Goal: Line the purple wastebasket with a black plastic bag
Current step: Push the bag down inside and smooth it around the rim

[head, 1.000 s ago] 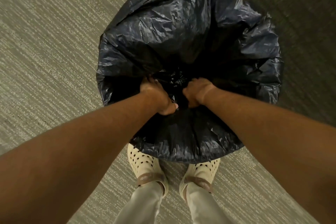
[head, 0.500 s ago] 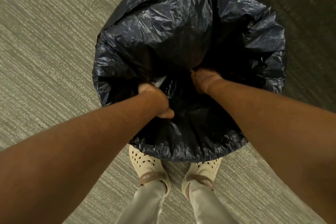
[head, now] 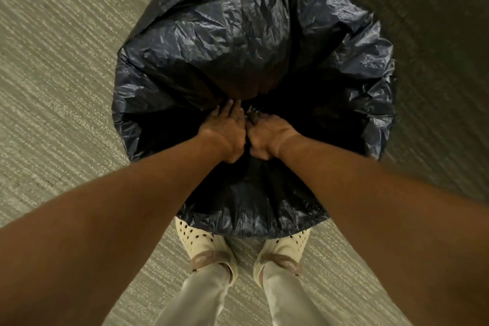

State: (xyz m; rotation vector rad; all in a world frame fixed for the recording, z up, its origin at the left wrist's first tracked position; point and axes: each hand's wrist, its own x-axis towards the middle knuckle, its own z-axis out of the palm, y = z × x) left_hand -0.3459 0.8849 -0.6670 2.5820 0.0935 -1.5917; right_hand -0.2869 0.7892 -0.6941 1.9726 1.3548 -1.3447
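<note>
A crinkled black plastic bag (head: 238, 42) fills the middle of the head view, spread over a round form that hides the purple wastebasket completely. Both my hands reach down into the dark hollow at its centre. My left hand (head: 227, 130) lies with its fingers stretched forward against the plastic fold, its thumb curled under. My right hand (head: 267, 137) is right beside it, touching it, with its fingers curled down into the bag. Whether either hand pinches plastic is hidden in the dark.
Grey-beige ribbed carpet (head: 60, 82) surrounds the bag, darker at the upper right (head: 436, 34). My two feet in cream perforated clogs (head: 203, 243) stand against the bag's near edge, with pale trouser legs (head: 285, 296) below.
My hands have come together at the bag's centre; the right hand moved down and left, the left hand up and right. The bag's far side has billowed up.
</note>
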